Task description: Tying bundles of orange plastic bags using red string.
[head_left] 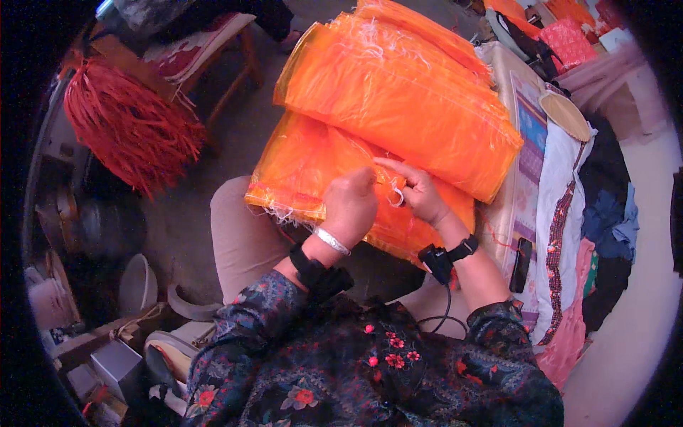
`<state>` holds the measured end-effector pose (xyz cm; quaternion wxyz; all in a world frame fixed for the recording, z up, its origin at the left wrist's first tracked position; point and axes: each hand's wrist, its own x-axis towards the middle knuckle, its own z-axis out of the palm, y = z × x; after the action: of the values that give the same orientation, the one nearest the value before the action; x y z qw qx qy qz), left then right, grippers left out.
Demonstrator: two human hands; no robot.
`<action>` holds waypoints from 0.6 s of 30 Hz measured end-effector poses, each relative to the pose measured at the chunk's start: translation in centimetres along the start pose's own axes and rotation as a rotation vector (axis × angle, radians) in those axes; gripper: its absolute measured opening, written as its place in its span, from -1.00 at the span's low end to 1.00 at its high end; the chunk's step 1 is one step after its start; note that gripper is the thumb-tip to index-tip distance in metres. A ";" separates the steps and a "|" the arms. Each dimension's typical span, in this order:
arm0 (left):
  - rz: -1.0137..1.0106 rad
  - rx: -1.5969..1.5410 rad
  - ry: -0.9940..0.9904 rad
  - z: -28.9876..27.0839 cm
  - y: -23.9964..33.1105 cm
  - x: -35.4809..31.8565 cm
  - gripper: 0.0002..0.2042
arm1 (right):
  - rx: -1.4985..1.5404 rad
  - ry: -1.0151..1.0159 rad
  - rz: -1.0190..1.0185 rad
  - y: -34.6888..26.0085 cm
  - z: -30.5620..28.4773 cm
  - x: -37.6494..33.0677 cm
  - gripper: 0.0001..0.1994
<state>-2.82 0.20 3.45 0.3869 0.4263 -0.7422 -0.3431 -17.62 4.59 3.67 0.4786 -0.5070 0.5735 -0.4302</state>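
A stack of orange mesh bags (313,171) lies across my lap, with a second, larger stack of orange mesh bags (398,92) lying over its far side. My left hand (350,206) rests on the near stack, fingers curled and pinching the mesh at its top edge. My right hand (418,191) meets it from the right, fingertips pinching the same spot on the orange mesh. A small white ring-like piece (395,198) shows between the two hands. Both wrists wear black straps, and the left also has a silver bangle.
A bundle of red strings (131,128) hangs at the left beside a wooden chair (228,50). Dark pots and a pale bowl (139,285) sit on the floor at lower left. Patterned cloths and clothes (562,213) are piled on the right.
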 end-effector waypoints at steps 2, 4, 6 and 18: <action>0.034 0.097 -0.201 0.2 0.0 0.3 -0.94 | -0.002 0.043 -0.051 0.4 0.2 0.5 -0.49; 0.032 0.011 -0.167 1.6 -0.2 -0.9 -0.93 | -0.003 -0.002 -0.045 0.0 0.3 0.7 -0.50; 0.031 -0.082 -0.138 1.8 0.8 -0.9 -0.91 | -0.007 -0.040 -0.032 0.3 -0.5 0.6 -0.52; -0.183 -0.292 0.070 1.0 -2.4 -1.6 -0.77 | -0.051 -0.031 0.065 -3.3 -4.5 1.7 -0.74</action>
<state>-2.30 0.91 0.52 0.4373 0.4432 -0.6286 -0.4661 -21.53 2.53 7.47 0.4878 -0.5067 0.5931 -0.3918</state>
